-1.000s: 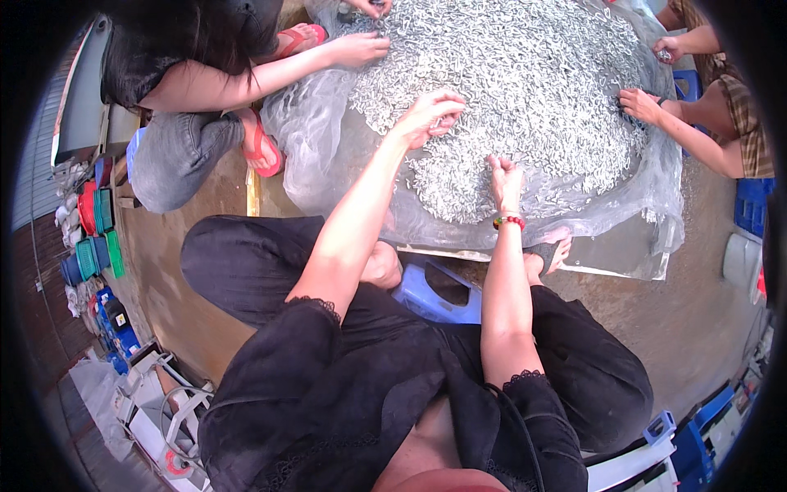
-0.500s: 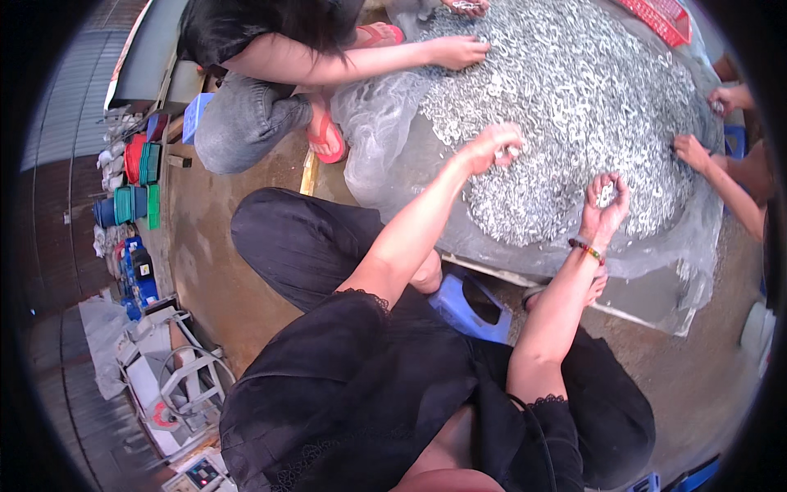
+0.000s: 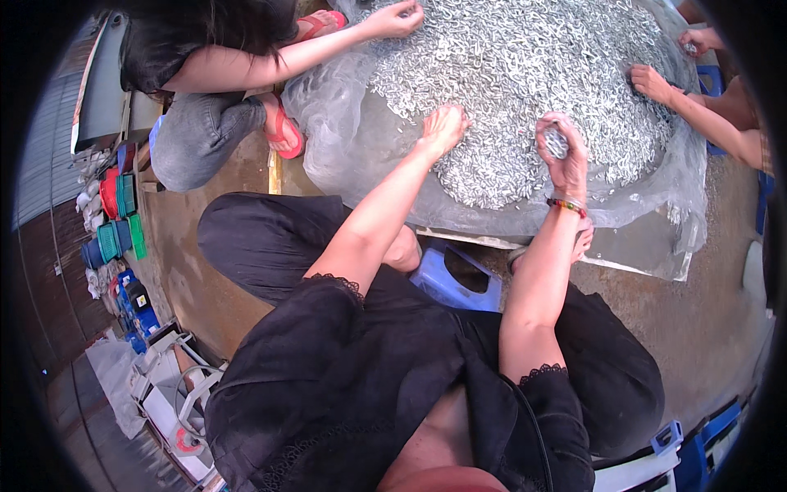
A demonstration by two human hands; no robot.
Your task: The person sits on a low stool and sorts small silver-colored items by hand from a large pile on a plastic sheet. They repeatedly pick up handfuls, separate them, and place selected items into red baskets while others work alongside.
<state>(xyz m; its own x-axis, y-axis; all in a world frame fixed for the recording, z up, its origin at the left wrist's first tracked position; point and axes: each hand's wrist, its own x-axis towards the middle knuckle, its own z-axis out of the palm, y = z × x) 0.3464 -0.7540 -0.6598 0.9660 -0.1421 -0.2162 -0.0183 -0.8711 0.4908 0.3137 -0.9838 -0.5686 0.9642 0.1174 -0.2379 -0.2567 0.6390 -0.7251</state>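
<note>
A wide pile of small silvery curved pieces [image 3: 508,74], some looking like hooks or links, lies on a clear plastic sheet [image 3: 328,115]. My left hand [image 3: 443,131] touches the pile's near left part, back of the hand up. Its fingers are bent closed, and what is in them is hidden. My right hand [image 3: 566,160], with a beaded bracelet at the wrist, is over the near right part. Its thumb and fingers curl round into a ring, with silvery pieces showing inside that look cupped in the palm.
At the upper left a person's hand [image 3: 393,18] reaches to the pile; other hands [image 3: 652,82] work at its right edge. A blue plastic stool [image 3: 434,275] stands by my knees. Stacked coloured baskets [image 3: 109,194] and a white metal machine [image 3: 168,402] are at the left.
The view has shifted, so the pile sits higher and further left. My right hand's fingers have curled from an upturned palm into a ring. My left hand has turned down onto the pieces.
</note>
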